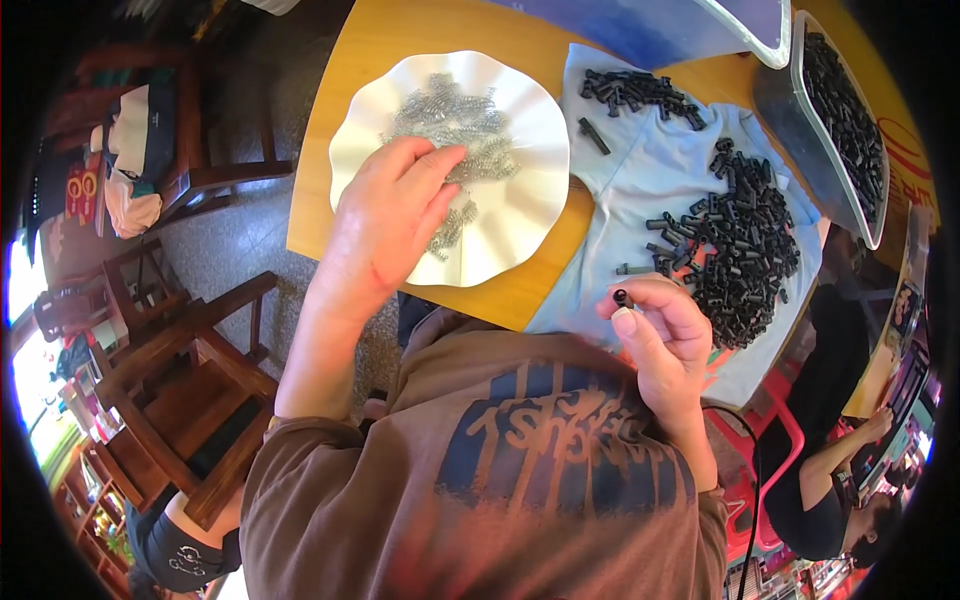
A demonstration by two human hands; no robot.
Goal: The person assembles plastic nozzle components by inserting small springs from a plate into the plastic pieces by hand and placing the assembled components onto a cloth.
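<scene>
My left hand [385, 215] reaches over a white plate [530, 225] with a wavy rim. Its thumb and forefinger are a little apart, close to a pile of small metal coil springs [485, 135]; I make out nothing between them. In front of my chest, my right hand [675, 345] pinches a small black tubular part [622, 299] between thumb and fingers, one round end facing up. Beside that hand, a large heap of similar black parts [735, 260] lies on a light blue cloth [630, 200] that looks like a shirt.
A smaller group of black parts [640, 92] lies farther back on the cloth. At the far right stands a clear bin [800, 110] full of black parts; another translucent bin [660, 25] is at the back. Wooden chairs [190, 390] stand left, and a person [825, 490] sits at right.
</scene>
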